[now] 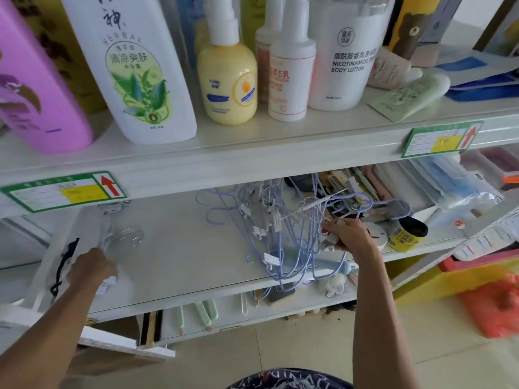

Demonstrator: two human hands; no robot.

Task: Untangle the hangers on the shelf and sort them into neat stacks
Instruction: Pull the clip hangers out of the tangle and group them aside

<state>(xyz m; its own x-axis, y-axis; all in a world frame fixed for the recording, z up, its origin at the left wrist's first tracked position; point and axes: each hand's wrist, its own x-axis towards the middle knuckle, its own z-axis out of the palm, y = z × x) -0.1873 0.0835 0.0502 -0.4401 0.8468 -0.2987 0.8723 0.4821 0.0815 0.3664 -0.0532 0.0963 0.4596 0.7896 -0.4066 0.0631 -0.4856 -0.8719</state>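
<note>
Head view: my right hand (346, 237) grips the tangled blue hangers (280, 234) on the shelf (179, 248)
Left hand (91, 269) closed on clear hangers (120, 237); I'd lift slowly, freeing hooks beyond my fingers

Two bare forearms come in from the bottom of the view, one on each side, with no sleeves showing anywhere along them. Neither wrist carries a watch, a band or a bracelet. The left hand (91, 269) and the right hand (352, 237) are both uncovered, without gloves, and no rings can be made out on the fingers that show. At the bottom edge, between the two arms, a strip of the person's clothing (289, 380) shows: dark navy fabric printed with a busy pattern in white and reddish tones.
</note>
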